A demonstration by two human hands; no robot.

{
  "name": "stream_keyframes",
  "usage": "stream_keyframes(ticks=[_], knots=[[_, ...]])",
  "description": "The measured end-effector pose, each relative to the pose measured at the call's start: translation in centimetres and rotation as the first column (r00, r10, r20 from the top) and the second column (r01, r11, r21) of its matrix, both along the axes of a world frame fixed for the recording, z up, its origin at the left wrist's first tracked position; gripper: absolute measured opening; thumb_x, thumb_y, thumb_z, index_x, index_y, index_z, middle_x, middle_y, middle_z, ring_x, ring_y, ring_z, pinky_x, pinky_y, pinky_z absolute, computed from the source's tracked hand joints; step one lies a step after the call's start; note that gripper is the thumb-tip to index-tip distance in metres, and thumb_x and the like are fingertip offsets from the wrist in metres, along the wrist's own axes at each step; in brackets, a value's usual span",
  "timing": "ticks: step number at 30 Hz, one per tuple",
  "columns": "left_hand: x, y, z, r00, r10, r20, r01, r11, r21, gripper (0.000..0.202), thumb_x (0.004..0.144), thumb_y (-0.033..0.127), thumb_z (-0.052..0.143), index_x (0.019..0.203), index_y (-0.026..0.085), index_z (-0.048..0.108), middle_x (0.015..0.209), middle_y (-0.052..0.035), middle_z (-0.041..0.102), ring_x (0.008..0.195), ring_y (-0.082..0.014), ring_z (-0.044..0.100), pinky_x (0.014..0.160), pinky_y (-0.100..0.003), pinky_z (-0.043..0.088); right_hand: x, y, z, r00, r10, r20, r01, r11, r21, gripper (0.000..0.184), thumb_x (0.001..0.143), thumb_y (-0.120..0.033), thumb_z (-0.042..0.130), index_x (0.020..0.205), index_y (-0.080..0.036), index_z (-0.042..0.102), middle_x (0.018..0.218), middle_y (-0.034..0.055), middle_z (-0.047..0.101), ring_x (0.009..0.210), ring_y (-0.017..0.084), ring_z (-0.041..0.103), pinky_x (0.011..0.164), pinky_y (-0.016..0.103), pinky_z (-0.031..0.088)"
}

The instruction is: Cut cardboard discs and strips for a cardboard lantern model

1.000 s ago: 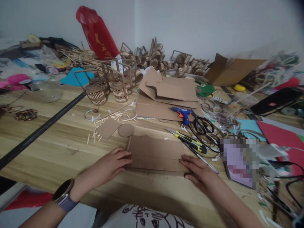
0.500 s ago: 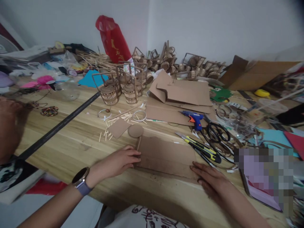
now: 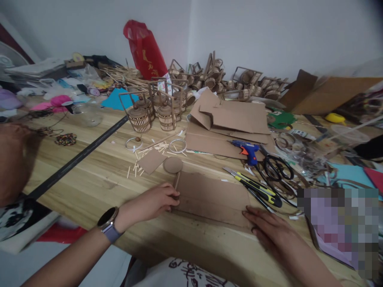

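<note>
A flat brown cardboard sheet (image 3: pixel 211 195) lies on the wooden table (image 3: pixel 89 175) in front of me. My left hand (image 3: pixel 149 202), with a watch on its wrist, rests fingers flat on the sheet's left end. At the sheet's right near corner my right hand (image 3: pixel 269 230) lies flat, fingers stretched out. Neither hand grips anything. Just beyond the sheet are a cardboard disc (image 3: pixel 173 164) and a small cardboard square (image 3: pixel 152 160).
Yellow-black utility knives (image 3: pixel 257 187), black scissors (image 3: pixel 278 169) and a blue glue gun (image 3: pixel 249 149) lie to the right. Stacked cardboard (image 3: pixel 230 119), woven wooden lantern models (image 3: pixel 152 111), a black bar (image 3: pixel 74 159) and scattered sticks lie behind. Another person is at the left edge (image 3: pixel 14 159).
The view has swung left, bringing another person in at the left edge. Both hands stay pressed on the cardboard sheet, and my right hand has slid slightly toward its near corner.
</note>
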State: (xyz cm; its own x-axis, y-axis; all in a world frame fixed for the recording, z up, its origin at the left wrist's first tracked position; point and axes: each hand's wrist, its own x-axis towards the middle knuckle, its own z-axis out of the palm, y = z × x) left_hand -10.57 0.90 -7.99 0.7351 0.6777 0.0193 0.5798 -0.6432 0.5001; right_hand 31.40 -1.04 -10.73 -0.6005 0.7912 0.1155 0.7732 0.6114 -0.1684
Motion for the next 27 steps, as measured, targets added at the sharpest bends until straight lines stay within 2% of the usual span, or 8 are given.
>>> stream_keyframes(ticks=[5,11,16,23,27], knots=[[0.1,0.1,0.3,1.0,-0.001,-0.031,0.002,1.0,0.019,0.03,0.091,0.003,0.056,0.105,0.02,0.075,0.128,-0.0099,0.069,0.113,-0.0238,0.059,0.098,-0.037,0.049,-0.1,0.2,1.3,0.993,0.034,0.113,-0.031,0.999,-0.036,0.041,0.098,-0.025,0.046,0.129,-0.022,0.073,0.13,0.0124,0.073,0.115,0.031,0.071,0.095,0.048,0.061],[0.0,0.2,0.5,0.999,-0.016,-0.043,0.017,0.999,0.041,0.025,0.091,0.005,0.058,0.103,0.02,0.075,0.127,-0.0094,0.068,0.11,-0.0239,0.06,0.095,-0.035,0.048,0.6,0.0,0.5,0.998,0.046,0.037,-0.043,0.996,-0.075,0.04,0.1,-0.021,0.046,0.132,-0.019,0.071,0.133,0.0146,0.07,0.121,0.028,0.068,0.101,0.042,0.058],[0.1,0.3,0.9,0.996,-0.027,-0.08,0.03,0.999,0.042,0.026,0.089,0.002,0.061,0.101,0.02,0.075,0.123,-0.0083,0.069,0.111,-0.0242,0.06,0.094,-0.034,0.048,0.9,0.1,0.5,0.999,0.014,-0.029,-0.018,0.992,-0.122,0.038,0.098,-0.022,0.052,0.131,-0.022,0.071,0.131,0.0126,0.072,0.122,0.028,0.067,0.103,0.042,0.057],[-0.3,0.6,0.2,0.997,-0.058,-0.053,0.061,0.997,0.046,0.025,0.09,0.004,0.061,0.101,0.021,0.074,0.123,-0.0086,0.068,0.11,-0.0241,0.061,0.094,-0.034,0.048,-0.2,0.2,1.7,0.999,-0.01,-0.032,0.004,0.983,-0.186,0.038,0.097,-0.018,0.052,0.128,-0.017,0.072,0.131,0.0156,0.072,0.122,0.029,0.068,0.104,0.044,0.056],[-0.4,0.9,0.3,0.996,-0.076,-0.038,0.078,0.996,0.048,0.026,0.09,0.005,0.061,0.101,0.023,0.074,0.123,-0.0076,0.068,0.112,-0.0242,0.059,0.094,-0.033,0.048,-0.5,-0.1,2.1,0.997,-0.027,-0.069,0.013,0.981,-0.194,0.039,0.095,-0.014,0.052,0.127,-0.018,0.073,0.13,0.0149,0.072,0.122,0.028,0.068,0.103,0.043,0.056]])
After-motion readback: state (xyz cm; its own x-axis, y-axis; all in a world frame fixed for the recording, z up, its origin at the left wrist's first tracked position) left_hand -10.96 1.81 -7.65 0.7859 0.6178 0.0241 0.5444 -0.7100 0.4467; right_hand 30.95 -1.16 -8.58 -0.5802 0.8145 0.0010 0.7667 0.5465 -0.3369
